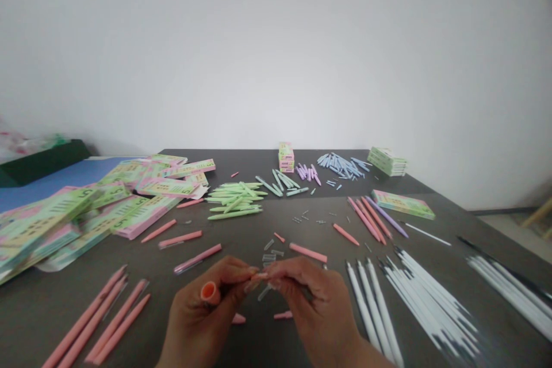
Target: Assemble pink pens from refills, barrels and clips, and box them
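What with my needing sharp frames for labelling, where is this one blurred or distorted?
Head view: the white refills smear toward the lower right; the left hand and right hand, pinching a pink pen part, look soft; light is even, without glare.

A plain white wall (276,40) rises behind the dark grey table (431,207), with pale floor (509,230) at the right.

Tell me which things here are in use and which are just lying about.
In use: left hand, right hand, pink barrel, clear tips, white refills.
Lying about: green pens, blue pens, purple pens, flat boxes, box stack.
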A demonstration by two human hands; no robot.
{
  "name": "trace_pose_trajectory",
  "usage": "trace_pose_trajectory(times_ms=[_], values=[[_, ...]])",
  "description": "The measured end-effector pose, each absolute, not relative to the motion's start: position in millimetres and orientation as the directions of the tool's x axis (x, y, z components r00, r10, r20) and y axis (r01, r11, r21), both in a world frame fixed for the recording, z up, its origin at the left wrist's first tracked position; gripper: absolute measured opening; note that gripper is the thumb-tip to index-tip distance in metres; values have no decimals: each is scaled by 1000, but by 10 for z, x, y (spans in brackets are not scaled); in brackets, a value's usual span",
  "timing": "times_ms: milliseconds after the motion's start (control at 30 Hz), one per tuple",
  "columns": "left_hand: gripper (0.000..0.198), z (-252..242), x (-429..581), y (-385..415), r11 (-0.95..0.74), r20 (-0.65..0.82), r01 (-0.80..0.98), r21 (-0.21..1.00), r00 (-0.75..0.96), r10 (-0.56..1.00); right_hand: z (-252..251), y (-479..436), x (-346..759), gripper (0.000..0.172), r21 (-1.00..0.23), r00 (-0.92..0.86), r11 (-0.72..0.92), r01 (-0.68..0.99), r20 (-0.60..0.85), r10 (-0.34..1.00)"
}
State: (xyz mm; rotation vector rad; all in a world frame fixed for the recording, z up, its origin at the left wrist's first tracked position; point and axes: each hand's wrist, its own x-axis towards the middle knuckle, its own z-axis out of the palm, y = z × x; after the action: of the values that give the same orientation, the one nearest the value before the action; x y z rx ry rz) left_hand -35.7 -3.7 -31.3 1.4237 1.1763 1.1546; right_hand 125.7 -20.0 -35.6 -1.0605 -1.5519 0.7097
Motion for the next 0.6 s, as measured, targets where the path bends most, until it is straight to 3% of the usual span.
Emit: trace_pose_trajectory(times_ms=[133, 367, 600], values=[[5, -296, -374, -53, -220, 212, 151, 964, 69, 975, -354, -207, 1256, 12, -890, -30, 408, 204, 411, 911], [12, -339, -411, -91, -226, 210, 187, 956, 103, 972, -354, -211, 1255, 14, -894, -42, 401, 202, 401, 915], [16, -313, -442, -85, -400, 371, 283, 872, 152, 916, -338, -209, 1264, 16, -914, -65, 356, 195, 350, 935]])
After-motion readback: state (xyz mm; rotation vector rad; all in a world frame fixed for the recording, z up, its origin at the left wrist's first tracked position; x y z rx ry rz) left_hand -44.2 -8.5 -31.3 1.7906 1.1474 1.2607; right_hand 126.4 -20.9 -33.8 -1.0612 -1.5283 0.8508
